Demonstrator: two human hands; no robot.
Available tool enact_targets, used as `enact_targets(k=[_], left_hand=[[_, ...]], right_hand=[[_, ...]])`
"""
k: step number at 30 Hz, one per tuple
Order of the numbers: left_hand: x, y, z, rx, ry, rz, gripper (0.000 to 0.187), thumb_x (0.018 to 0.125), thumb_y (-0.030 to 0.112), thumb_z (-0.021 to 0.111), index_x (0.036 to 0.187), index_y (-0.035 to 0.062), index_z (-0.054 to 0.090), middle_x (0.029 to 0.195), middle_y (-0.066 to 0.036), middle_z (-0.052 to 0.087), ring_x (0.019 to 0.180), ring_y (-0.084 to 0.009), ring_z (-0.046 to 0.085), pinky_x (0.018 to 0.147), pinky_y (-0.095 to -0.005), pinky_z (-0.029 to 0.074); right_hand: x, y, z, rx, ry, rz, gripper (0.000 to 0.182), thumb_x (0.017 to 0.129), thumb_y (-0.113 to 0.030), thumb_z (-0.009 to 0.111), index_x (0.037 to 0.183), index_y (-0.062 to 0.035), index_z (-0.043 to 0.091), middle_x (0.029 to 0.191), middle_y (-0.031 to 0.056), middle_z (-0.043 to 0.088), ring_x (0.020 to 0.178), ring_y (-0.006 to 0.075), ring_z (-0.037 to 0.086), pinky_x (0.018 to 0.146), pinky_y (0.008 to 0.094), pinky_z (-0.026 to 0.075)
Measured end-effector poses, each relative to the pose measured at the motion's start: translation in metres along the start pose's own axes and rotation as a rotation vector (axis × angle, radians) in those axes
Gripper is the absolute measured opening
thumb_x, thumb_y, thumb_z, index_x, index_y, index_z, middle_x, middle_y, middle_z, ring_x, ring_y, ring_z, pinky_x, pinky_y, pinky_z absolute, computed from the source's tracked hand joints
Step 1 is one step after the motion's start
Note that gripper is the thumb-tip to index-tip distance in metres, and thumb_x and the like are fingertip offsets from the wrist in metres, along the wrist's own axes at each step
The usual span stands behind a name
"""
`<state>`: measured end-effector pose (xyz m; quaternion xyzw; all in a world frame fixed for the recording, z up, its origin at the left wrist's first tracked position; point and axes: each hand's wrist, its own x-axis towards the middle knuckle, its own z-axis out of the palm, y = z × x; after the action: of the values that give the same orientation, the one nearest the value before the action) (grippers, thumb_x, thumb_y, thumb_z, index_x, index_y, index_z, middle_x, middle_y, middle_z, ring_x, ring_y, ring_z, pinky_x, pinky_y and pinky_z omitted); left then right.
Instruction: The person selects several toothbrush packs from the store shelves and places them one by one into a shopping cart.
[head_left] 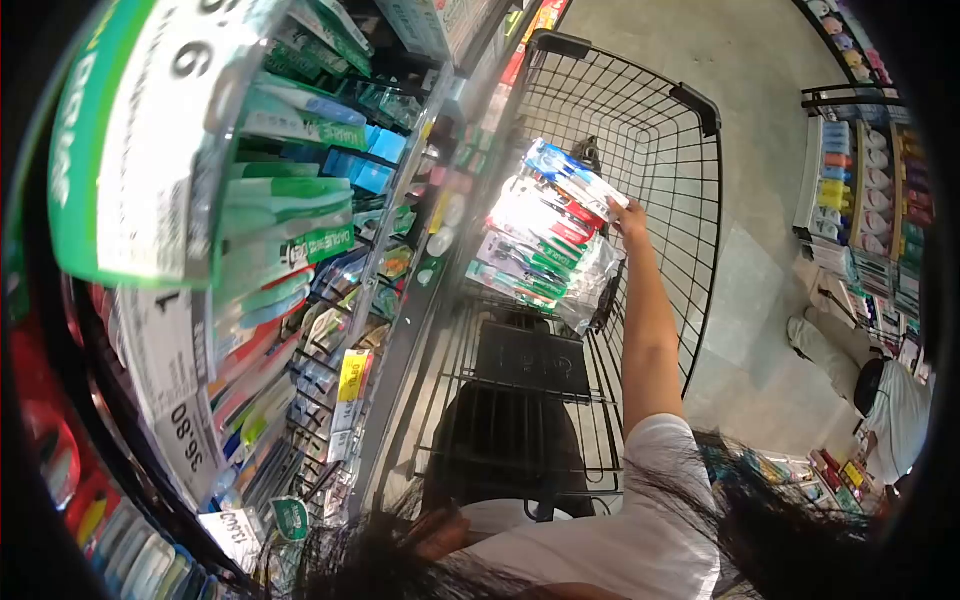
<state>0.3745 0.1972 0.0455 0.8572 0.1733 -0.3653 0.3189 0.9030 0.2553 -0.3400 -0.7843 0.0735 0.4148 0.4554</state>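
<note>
My right hand (628, 216) reaches over the wire shopping cart (708, 250), its fingers closed on the right edge of a white and blue package at the top of a pile. Under and beside it are several toothbrush packs (545, 240) with red, green and white printing and clear plastic. Glare washes out part of the pile. Low in the view, a patch of skin that seems to be my left hand (440, 532) shows near my body, mostly behind dark hair; its fingers cannot be made out.
On the left stands a shelf rack with hanging toothbrushes (290, 215), price tags (350, 385) and a large green and white pack (150, 140) close to the camera. More stocked shelves (860, 180) are on the right, with a person in light clothing (895, 415) at the lower right.
</note>
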Motion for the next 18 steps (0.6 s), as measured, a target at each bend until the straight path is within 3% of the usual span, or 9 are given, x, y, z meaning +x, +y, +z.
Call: enact_targets(k=[3, 6, 7, 8, 10, 12, 13, 14, 18], left_hand=[[0.004, 0.001, -0.001, -0.015, 0.031, 0.010, 0.009, 0.065, 0.024, 0.060, 0.068, 0.0157, 0.060, 0.067, 0.002, 0.052, 0.067, -0.0162, 0.057, 0.053, -0.0309, 0.047], [0.006, 0.005, 0.003, -0.017, 0.075, 0.015, 0.008, 0.065, 0.023, 0.059, 0.068, 0.0162, 0.060, 0.066, 0.002, 0.052, 0.066, -0.0157, 0.056, 0.051, -0.0301, 0.046], [0.007, 0.005, 0.001, -0.015, 0.092, 0.020, 0.008, 0.065, 0.023, 0.059, 0.068, 0.0163, 0.060, 0.065, 0.003, 0.051, 0.065, -0.0155, 0.056, 0.051, -0.0298, 0.046], [0.011, 0.006, -0.001, -0.016, 0.099, 0.014, 0.009, 0.063, 0.023, 0.060, 0.068, 0.0158, 0.060, 0.066, 0.002, 0.052, 0.067, -0.0160, 0.056, 0.052, -0.0302, 0.046], [0.017, 0.007, -0.002, -0.018, 0.116, -0.003, 0.012, 0.061, 0.023, 0.064, 0.069, 0.0146, 0.061, 0.068, 0.001, 0.055, 0.069, -0.0172, 0.058, 0.056, -0.0310, 0.047], [0.016, 0.003, 0.033, -0.132, 0.172, -0.052, 0.016, 0.058, 0.023, 0.067, 0.070, 0.0130, 0.062, 0.071, 0.000, 0.057, 0.073, -0.0187, 0.058, 0.061, -0.0324, 0.048], [0.008, 0.004, 0.044, -0.189, 0.201, -0.075, 0.018, 0.057, 0.024, 0.068, 0.070, 0.0122, 0.063, 0.073, -0.001, 0.058, 0.075, -0.0194, 0.059, 0.063, -0.0330, 0.049], [0.011, 0.018, -0.018, -0.100, 0.050, -0.005, 0.024, 0.053, 0.026, 0.072, 0.071, 0.0107, 0.064, 0.075, -0.002, 0.059, 0.078, -0.0207, 0.059, 0.067, -0.0343, 0.049], [0.010, 0.019, 0.003, -0.042, 0.172, 0.023, 0.023, 0.055, 0.025, 0.071, 0.072, 0.0104, 0.064, 0.077, -0.004, 0.060, 0.079, -0.0214, 0.059, 0.070, -0.0347, 0.049]], right_hand=[[0.003, 0.015, 0.005, 0.059, 0.246, -0.087, 0.057, 0.069, -0.027, 0.078, 0.112, 0.0002, 0.051, 0.087, 0.0105, 0.062, 0.077, 0.0178, 0.060, 0.060, 0.0295, 0.048], [0.011, 0.085, -0.007, -0.304, 0.272, -0.215, 0.063, 0.065, -0.032, 0.079, 0.109, 0.0019, 0.050, 0.087, 0.0158, 0.062, 0.083, 0.0228, 0.061, 0.068, 0.0348, 0.049], [-0.008, 0.110, -0.005, -0.474, 0.356, -0.426, 0.057, 0.064, -0.030, 0.078, 0.105, 0.0002, 0.052, 0.085, 0.0178, 0.062, 0.080, 0.0293, 0.061, 0.069, 0.0377, 0.048], [-0.042, 0.118, -0.001, -0.493, 0.324, -0.411, 0.045, 0.064, -0.029, 0.077, 0.095, -0.0028, 0.056, 0.083, 0.0180, 0.061, 0.079, 0.0339, 0.061, 0.070, 0.0397, 0.048], [-0.096, 0.138, 0.004, -0.675, 0.215, -0.435, 0.035, 0.067, -0.028, 0.076, 0.082, -0.0025, 0.057, 0.072, 0.0124, 0.062, 0.065, 0.0250, 0.061, 0.060, 0.0367, 0.048], [-0.157, 0.129, 0.001, -0.702, 0.100, -0.364, 0.032, 0.066, -0.029, 0.075, 0.070, -0.0023, 0.058, 0.063, 0.0115, 0.060, 0.060, 0.0252, 0.060, 0.058, 0.0363, 0.047], [-0.181, 0.123, 0.001, -0.697, 0.069, -0.386, 0.030, 0.067, -0.028, 0.073, 0.070, -0.0023, 0.057, 0.063, 0.0127, 0.060, 0.061, 0.0274, 0.060, 0.059, 0.0377, 0.047], [-0.197, 0.119, -0.002, -0.698, 0.040, -0.404, 0.029, 0.068, -0.027, 0.071, 0.070, -0.0023, 0.057, 0.063, 0.0138, 0.060, 0.062, 0.0296, 0.061, 0.060, 0.0392, 0.047], [-0.260, 0.081, -0.014, -0.732, -0.075, -0.464, 0.027, 0.069, -0.027, 0.069, 0.069, -0.0028, 0.057, 0.063, 0.0158, 0.060, 0.063, 0.0325, 0.061, 0.060, 0.0411, 0.047]])
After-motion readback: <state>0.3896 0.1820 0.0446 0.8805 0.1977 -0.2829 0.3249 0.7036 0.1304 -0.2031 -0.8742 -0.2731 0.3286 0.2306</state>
